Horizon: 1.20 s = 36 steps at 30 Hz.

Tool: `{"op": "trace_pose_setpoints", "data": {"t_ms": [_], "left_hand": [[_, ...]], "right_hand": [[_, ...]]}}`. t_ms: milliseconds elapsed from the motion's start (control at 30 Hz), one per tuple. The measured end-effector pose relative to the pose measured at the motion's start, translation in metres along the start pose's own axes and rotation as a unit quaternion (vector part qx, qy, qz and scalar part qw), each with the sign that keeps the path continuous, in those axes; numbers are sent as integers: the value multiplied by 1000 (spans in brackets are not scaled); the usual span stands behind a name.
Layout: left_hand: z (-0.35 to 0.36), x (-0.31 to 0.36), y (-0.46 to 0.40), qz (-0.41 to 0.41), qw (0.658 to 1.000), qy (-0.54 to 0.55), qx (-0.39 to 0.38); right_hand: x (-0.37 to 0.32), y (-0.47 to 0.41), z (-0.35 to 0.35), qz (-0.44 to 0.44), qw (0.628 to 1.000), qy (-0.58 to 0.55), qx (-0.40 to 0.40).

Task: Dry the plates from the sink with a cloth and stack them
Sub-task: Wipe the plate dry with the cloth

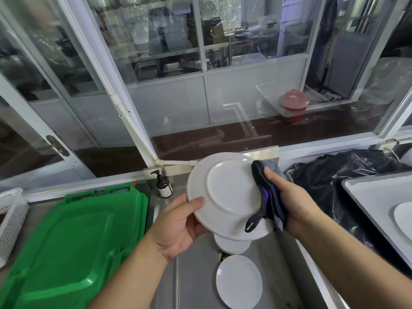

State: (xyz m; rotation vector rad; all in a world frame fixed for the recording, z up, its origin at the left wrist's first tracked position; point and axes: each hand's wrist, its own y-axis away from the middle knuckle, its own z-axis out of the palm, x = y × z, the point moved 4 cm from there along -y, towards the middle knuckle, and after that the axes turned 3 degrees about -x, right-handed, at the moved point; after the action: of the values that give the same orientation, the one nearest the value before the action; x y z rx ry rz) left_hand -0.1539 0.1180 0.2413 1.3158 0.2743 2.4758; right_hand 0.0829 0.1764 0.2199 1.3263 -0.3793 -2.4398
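Nearest plate: a white plate [239, 282] lies flat in the steel sink [191, 275], close to the lower edge of the view, just beside the drain.
Second sink plate: another white plate [231, 245] lies beyond it in the sink, mostly hidden under the held one.
Left hand: the left hand [178, 226] grips the held plate [225, 195] at its left rim, thumb curled over the underside, fingers behind and out of sight.
Held plate: white, tilted, its underside and foot ring facing the camera, raised above the sink.
Right hand: the right hand [289, 201] has its fingers clenched on a folded cloth [267, 197] and presses it to the plate's right rim.
Cloth: dark with a purple stripe and grey pile; a hanging loop dangles over the plate's lower edge.
Green lids: stacked green plastic lids [73, 248] lie on the desk left of the sink.
White basket: a perforated basket [11, 219] at the far left.
Tray: a grey tray [374, 197] on the right carries one white plate [404, 217], cut off by the frame edge.
Black bag: a crumpled black plastic bag [338, 175] behind the tray.
Pump bottle: a brown pump bottle [163, 186] stands at the sink's back edge.
Window: glass panes [200, 85] behind the sink.
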Motion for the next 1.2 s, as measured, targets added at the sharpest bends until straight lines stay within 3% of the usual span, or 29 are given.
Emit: {"op": "trace_pose_setpoints", "data": {"t_ms": [267,433,600,700,833,1033,1200], "left_hand": [[30,-45,-2,86,994,50,52],[24,-46,2,79,995,-26,55],[1,-5,-4,54,996,3,72],[1,15,-3,38,998,-40,16],[3,11,0,35,999,-9,-8],[17,-27,5,63,997,21,23],[39,-65,2,120,991,22,64]], "right_hand": [[41,4,7,-38,983,-42,174],[35,3,-2,-34,987,-19,159],[13,0,-1,-2,995,27,92],[5,-1,2,-4,997,31,72],[10,0,1,-28,993,32,107],[41,5,-8,-17,977,-28,212],[60,5,1,-1,975,-63,213]]}}
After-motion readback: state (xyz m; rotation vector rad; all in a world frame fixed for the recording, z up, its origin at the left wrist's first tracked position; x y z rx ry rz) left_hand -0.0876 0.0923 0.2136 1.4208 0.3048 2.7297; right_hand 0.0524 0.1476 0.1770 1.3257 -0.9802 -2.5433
